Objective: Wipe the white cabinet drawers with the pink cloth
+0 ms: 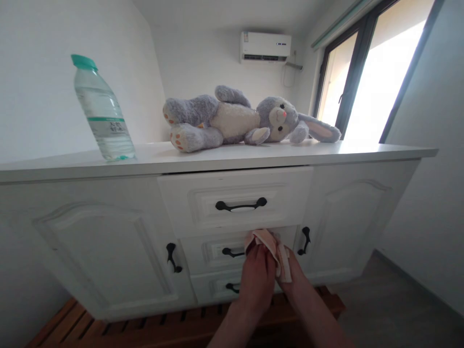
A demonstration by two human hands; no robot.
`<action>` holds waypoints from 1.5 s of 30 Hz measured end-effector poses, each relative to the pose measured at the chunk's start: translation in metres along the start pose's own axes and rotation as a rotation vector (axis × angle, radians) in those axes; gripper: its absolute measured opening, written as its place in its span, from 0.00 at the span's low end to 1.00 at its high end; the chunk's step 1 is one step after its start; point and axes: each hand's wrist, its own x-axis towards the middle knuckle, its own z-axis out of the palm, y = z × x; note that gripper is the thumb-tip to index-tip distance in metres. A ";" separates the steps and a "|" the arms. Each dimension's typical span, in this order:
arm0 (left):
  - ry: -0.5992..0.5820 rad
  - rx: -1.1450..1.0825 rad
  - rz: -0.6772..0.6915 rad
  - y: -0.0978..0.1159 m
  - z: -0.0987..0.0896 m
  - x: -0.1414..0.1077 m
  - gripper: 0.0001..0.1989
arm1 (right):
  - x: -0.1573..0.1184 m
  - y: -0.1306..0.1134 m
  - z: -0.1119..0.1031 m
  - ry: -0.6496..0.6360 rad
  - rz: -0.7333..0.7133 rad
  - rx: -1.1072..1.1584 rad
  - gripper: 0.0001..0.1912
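Observation:
A pink cloth is bunched between my two hands in front of the middle drawer of a white cabinet. My left hand is closed on the near side of the cloth, its knuckles toward me. On the right, my right hand is wrapped by the cloth, and a strip of it hangs over the wrist; most of those fingers are hidden. Just left of the cloth, the black handle of the middle drawer is partly covered.
On the cabinet top stand a water bottle with a green cap and a grey plush rabbit lying on its side. Black handles stick out from the upper drawer and both doors. A slatted wooden bench is beneath the cabinet.

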 end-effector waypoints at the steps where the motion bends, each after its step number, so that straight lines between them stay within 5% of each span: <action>1: -0.023 -0.077 -0.002 0.005 0.011 0.003 0.22 | 0.001 -0.005 -0.014 0.029 -0.006 -0.034 0.27; 4: -0.045 -0.290 -0.132 0.002 0.037 0.001 0.22 | 0.001 -0.005 -0.039 0.046 -0.053 -0.367 0.27; 7: -0.050 -0.399 -0.295 -0.027 0.051 -0.017 0.24 | -0.006 0.012 -0.042 -0.018 -0.141 -0.914 0.24; 10: -0.019 -0.398 -0.404 -0.067 0.052 -0.042 0.23 | -0.016 0.041 -0.024 -0.096 -0.135 -1.288 0.19; 13: 0.133 -0.349 -0.517 -0.104 0.034 -0.063 0.22 | -0.022 0.070 0.016 -0.224 -0.120 -1.432 0.19; 17: 0.335 -0.235 -0.592 -0.134 -0.018 -0.074 0.22 | -0.021 0.094 0.090 -0.344 -0.118 -1.423 0.18; 20: 0.366 -0.134 -0.617 -0.130 -0.061 -0.073 0.19 | -0.023 0.095 0.132 -0.355 -0.150 -1.203 0.15; 25: 0.446 -0.165 -0.495 -0.099 -0.087 -0.082 0.22 | -0.030 0.063 0.142 -0.178 -0.260 -0.562 0.24; 29: 0.540 -0.318 -0.509 -0.098 -0.064 -0.110 0.29 | -0.040 0.022 0.088 -0.080 -0.265 -0.636 0.26; 32: 0.573 -0.486 -0.551 -0.112 -0.034 -0.136 0.28 | -0.042 -0.003 0.041 0.000 -0.451 -1.174 0.20; 34: 0.581 -0.585 -0.609 -0.122 -0.016 -0.152 0.27 | -0.037 -0.013 0.027 -0.053 -0.447 -1.540 0.18; 37: 0.565 -0.679 -0.679 -0.134 -0.002 -0.169 0.27 | -0.025 -0.019 0.041 -0.227 -0.400 -1.836 0.16; 41: 0.419 -0.700 -0.764 -0.148 0.003 -0.175 0.26 | -0.016 -0.023 0.080 -0.480 -0.381 -1.795 0.12; 45: 0.393 -0.825 -0.927 -0.162 0.020 -0.156 0.21 | -0.011 -0.030 0.090 -0.634 -0.304 -1.800 0.14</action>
